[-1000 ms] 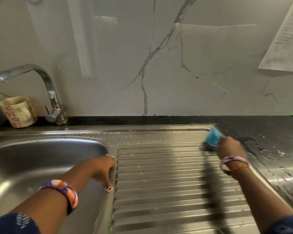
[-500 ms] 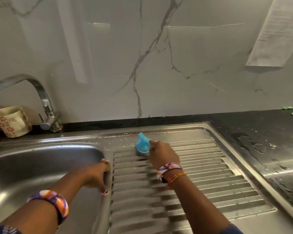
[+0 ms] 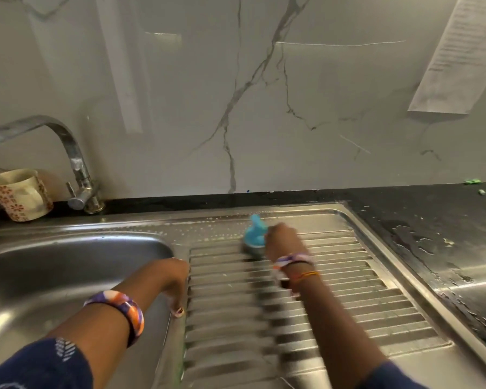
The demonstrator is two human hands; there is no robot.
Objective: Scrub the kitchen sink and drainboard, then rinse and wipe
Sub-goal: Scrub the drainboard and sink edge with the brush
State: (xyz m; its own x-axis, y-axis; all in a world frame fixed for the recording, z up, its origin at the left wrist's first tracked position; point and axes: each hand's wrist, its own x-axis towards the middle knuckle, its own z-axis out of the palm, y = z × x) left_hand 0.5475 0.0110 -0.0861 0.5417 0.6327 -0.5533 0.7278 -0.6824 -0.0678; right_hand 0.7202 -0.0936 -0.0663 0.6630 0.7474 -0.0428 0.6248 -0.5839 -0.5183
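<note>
A steel sink basin (image 3: 54, 265) lies at the left, with a ribbed steel drainboard (image 3: 362, 299) to its right. My right hand (image 3: 282, 241) grips a scrubber with a blue handle (image 3: 254, 233), pressed on the far end of the drainboard's ribs. Small soap flecks dot the flat strip behind it. My left hand (image 3: 174, 279) rests on the ridge between basin and drainboard, fingers curled over the edge and holding nothing. Both wrists wear bangles.
A chrome tap (image 3: 73, 164) stands behind the basin, with a flowered mug (image 3: 20, 193) to its left. A wet black counter (image 3: 432, 220) runs along the right and back. A marble wall rises behind, with a paper sheet (image 3: 458, 54) stuck on it.
My right hand swept the scrubber from the drainboard's far right corner leftward, then slightly back to the right. My left hand stayed on the basin's edge. The camera shifted a little.
</note>
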